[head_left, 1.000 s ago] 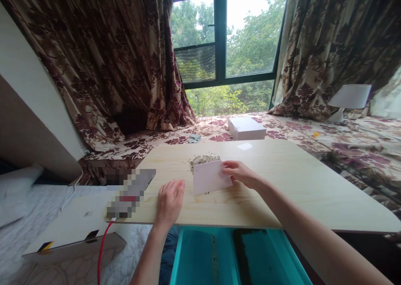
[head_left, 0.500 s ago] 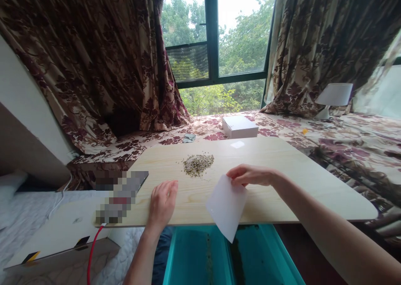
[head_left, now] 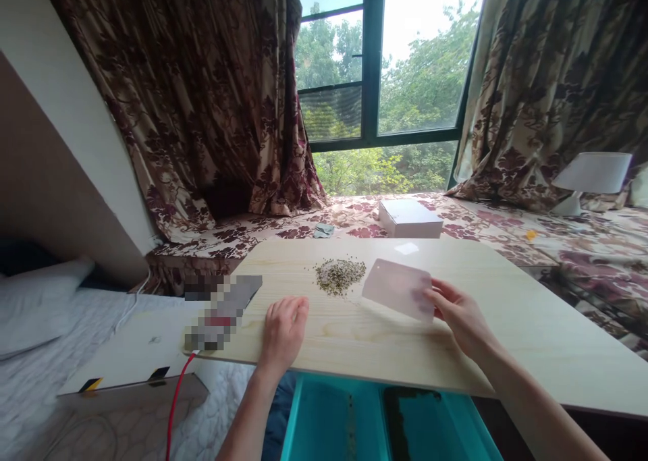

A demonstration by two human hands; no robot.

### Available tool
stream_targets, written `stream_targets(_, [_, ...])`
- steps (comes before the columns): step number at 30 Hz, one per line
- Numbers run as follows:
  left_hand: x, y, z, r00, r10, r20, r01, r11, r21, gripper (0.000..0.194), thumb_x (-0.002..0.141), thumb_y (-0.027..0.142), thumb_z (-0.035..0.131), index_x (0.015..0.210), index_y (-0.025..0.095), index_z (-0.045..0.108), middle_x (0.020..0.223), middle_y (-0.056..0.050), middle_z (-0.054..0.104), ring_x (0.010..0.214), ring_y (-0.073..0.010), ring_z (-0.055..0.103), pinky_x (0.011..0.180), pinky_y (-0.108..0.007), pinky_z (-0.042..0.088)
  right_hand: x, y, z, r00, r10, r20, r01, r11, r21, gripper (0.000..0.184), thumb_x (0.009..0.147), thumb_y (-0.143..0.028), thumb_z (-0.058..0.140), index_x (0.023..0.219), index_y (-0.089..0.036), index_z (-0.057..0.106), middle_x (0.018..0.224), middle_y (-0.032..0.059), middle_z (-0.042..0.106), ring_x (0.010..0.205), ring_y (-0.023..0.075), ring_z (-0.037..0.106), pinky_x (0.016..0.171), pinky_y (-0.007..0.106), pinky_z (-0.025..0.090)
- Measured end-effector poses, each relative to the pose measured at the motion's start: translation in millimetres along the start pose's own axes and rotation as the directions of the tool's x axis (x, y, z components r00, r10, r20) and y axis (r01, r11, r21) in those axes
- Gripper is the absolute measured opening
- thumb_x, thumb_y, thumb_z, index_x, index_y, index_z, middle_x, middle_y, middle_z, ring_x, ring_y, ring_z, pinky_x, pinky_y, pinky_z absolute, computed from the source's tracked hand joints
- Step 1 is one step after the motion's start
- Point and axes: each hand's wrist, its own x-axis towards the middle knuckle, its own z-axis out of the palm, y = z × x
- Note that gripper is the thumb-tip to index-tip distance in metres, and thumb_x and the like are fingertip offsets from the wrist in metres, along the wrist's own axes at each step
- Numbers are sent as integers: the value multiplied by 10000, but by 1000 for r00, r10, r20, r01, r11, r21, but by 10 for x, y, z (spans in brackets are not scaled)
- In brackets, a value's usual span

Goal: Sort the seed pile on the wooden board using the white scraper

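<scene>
Spreading wide toward the right, the pale tabletop (head_left: 547, 339) gives its largest stretch of bare wood beyond the right hand (head_left: 458, 316), as far as its slanting right edge. Its front edge runs close below both hands, and a teal bin (head_left: 292, 424) with two compartments sits under that edge, between the forearms. On the left side the room is tighter: a blurred-out device (head_left: 223, 312) lies along the edge, with a red cable (head_left: 175, 400) dropping from it. At the back, a white box (head_left: 412, 223) stands just past the far edge, on the floral cover.

The right hand pinches a thin translucent card (head_left: 397, 287) at its right end, thumb against fingers. The card tilts above the wood, its left end just beside the pile of small grains (head_left: 340, 275); whether its lower edge touches the wood, I cannot tell. The pile lies toward the far side of the tabletop, between the card and the device, with stray grains around its rim.

The left hand (head_left: 286, 329) rests near the front edge, back upward, fingers pressed together and slightly bent; its palm is hidden.
</scene>
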Motion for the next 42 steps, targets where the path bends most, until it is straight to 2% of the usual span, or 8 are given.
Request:
stream_targets(6, [2, 2, 3, 1000, 3, -18, -4, 1000, -10, 352, 933, 385, 364, 925, 226, 677, 1006, -55, 717, 1003, -222, 617, 957, -417, 435, 11, 60, 143, 999, -33, -28, 33, 999, 17, 420, 594, -352, 769, 970, -172, 720, 831, 79, 768, 797, 238, 713, 665, 304, 573])
stream_targets(15, [2, -17, 13, 1000, 16, -25, -16, 1000, -11, 342, 934, 385, 375, 939, 231, 681, 1001, -57, 716, 1002, -217, 615, 955, -415, 438, 97, 312, 43, 994, -39, -105, 38, 999, -17, 417, 601, -351, 765, 980, -181, 737, 845, 79, 771, 742, 243, 723, 580, 296, 585])
stream_targets(18, [2, -27, 20, 999, 20, -25, -20, 1000, -13, 342, 937, 382, 373, 942, 228, 678, 1013, -54, 716, 1010, -216, 612, 964, -418, 432, 101, 305, 36, 998, -23, -59, 20, 999, -43, 401, 611, -355, 751, 970, -177, 747, 850, 85, 772, 719, 246, 724, 561, 298, 583])
stream_targets(25, [4, -41, 28, 999, 33, -37, -32, 999, 4, 341, 935, 380, 380, 949, 230, 686, 1000, -59, 717, 997, -212, 618, 947, -407, 449, -9, 260, 67, 1000, 4, 28, -2, 997, -75, 362, 612, -350, 730, 938, -193, 755, 789, 63, 771, 757, 250, 724, 632, 305, 583])
stream_targets(31, [4, -39, 22, 1000, 18, -20, -18, 1000, -4, 354, 938, 389, 368, 955, 225, 681, 1015, -62, 713, 1008, -215, 610, 958, -416, 437, -197, 253, 115, 990, 39, 134, -21, 990, -137, 407, 574, -460, 757, 880, -191, 760, 757, 80, 764, 754, 265, 718, 650, 332, 582])
stream_targets(37, [2, -31, 20, 1000, 15, -14, -15, 1000, -13, 340, 935, 379, 372, 950, 228, 676, 1018, -58, 716, 1009, -219, 611, 965, -422, 430, -459, 132, 126, 932, 120, 342, -70, 986, -153, 421, 567, -510, 785, 844, -194, 775, 795, 96, 765, 773, 272, 711, 644, 330, 575])
stream_targets(39, [2, -27, 19, 1000, 15, -18, -15, 1000, -12, 333, 933, 374, 378, 949, 229, 677, 1018, -58, 717, 1008, -218, 613, 965, -423, 432, -462, 95, 121, 938, 111, 328, -69, 988, -137, 437, 566, -510, 791, 868, -196, 775, 798, 101, 765, 734, 265, 709, 601, 326, 570])
stream_targets(42, [2, -23, 19, 1000, 15, -26, -15, 1000, -5, 328, 931, 372, 384, 945, 232, 680, 1019, -58, 717, 1007, -215, 615, 965, -418, 435, -353, 59, 126, 983, 17, 181, -5, 998, -69, 480, 532, -503, 809, 895, -192, 768, 799, 107, 764, 705, 262, 705, 560, 322, 565])
